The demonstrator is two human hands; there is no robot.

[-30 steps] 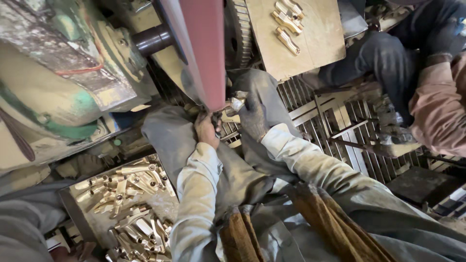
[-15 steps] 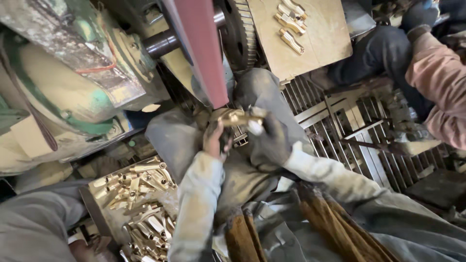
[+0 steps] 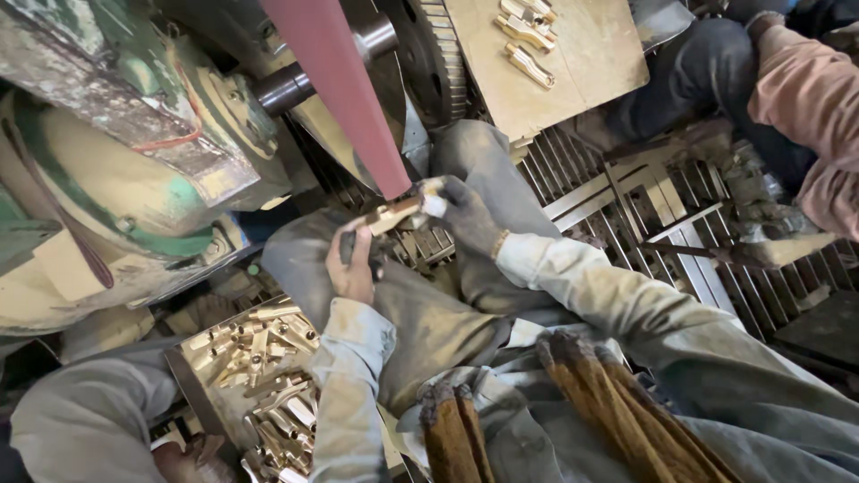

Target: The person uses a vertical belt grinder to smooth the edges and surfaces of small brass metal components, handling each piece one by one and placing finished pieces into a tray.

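**Brass piece held at the sanding belt**

Both hands are clamped on one small brass fitting (image 3: 394, 213), held just at the lower end of the dark red sanding belt (image 3: 335, 89), which runs up toward 11 o'clock from the piece. The left hand (image 3: 351, 264) grips the fitting from the 7 o'clock side, fingers curled around its near end. The right hand (image 3: 465, 215) wears a dark, dusty glove (its fingertip is pale with wear or tape) and pinches the other end from 3 o'clock. The two hands are close together, with only the fitting between them, above the person's grey-trousered knees.

At 10 o'clock from the hands sits the green and cream machine housing (image 3: 116, 179) with a steel shaft (image 3: 295, 80) running behind the belt. At 7 o'clock, well below the left hand, a tray (image 3: 192, 376) holds a heap of brass parts (image 3: 268, 376). At 1 o'clock a flat board (image 3: 582, 72) carries a few more brass pieces (image 3: 528, 36). A metal grating (image 3: 626, 224) lies at 3 o'clock, and another person's pink sleeve (image 3: 805, 98) shows at 2 o'clock, well apart.
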